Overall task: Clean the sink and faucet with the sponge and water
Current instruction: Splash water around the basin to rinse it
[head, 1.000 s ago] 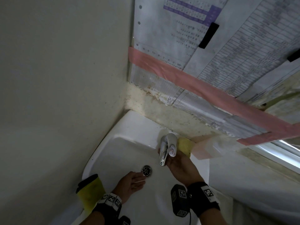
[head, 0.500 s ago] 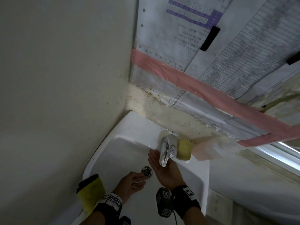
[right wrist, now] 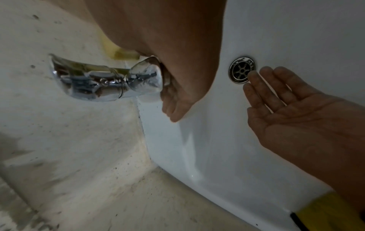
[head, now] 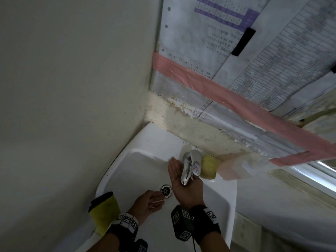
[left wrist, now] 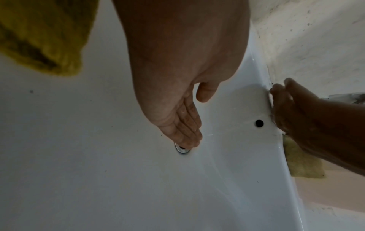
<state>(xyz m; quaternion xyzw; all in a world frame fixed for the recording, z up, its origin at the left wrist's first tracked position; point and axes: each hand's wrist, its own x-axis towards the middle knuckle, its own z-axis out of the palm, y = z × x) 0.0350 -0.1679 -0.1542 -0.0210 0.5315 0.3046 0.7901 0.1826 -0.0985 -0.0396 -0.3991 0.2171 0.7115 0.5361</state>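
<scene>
- The sponge (head: 209, 166) is yellow and squashy. It sits on the back rim of the white sink (head: 145, 142), just at 3 o'clock of the shiny faucet (head: 189, 166).
- The right hand (head: 183, 184) is palm up under the faucet spout, fingers straight and together, holding nothing. The sponge is at 2 o'clock from these fingers, with the faucet between them.
- The left hand (head: 148, 202) is flat and palm up in the bowl, fingers loose, holding nothing. Its fingertips are right by the round metal drain (head: 165, 191).
- A second yellow sponge with a black side (head: 103, 210) sits on the sink's front left rim.
- The left wrist view shows a small dark overflow hole (left wrist: 259, 123). The head view hides it.
- Only the head view shows the pink tape (head: 236, 99) across the papers on the wall.
</scene>
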